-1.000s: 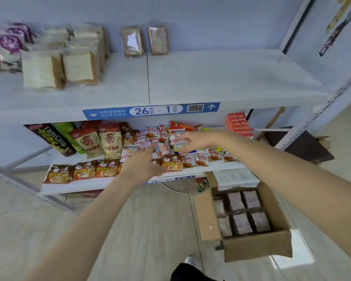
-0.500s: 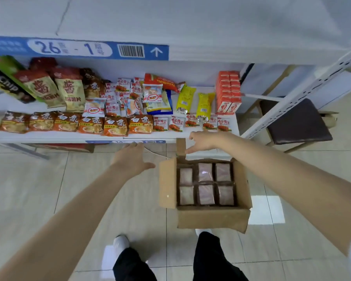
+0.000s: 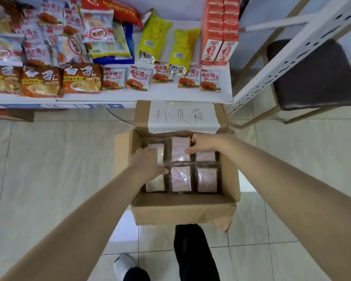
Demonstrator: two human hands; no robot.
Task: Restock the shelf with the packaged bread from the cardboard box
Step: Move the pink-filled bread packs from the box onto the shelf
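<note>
Packaged bread [image 3: 180,178]: six wrapped packs in two rows inside the cardboard box [image 3: 182,207] on the floor, 6 o'clock from the shelf [image 3: 130,97].
Left grip [image 3: 148,165]: over the 10 o'clock pack, likely to lift it; whether it has closed cannot be told.
Right grip [image 3: 203,145]: pinching the 12 o'clock pack's edge.
</note>
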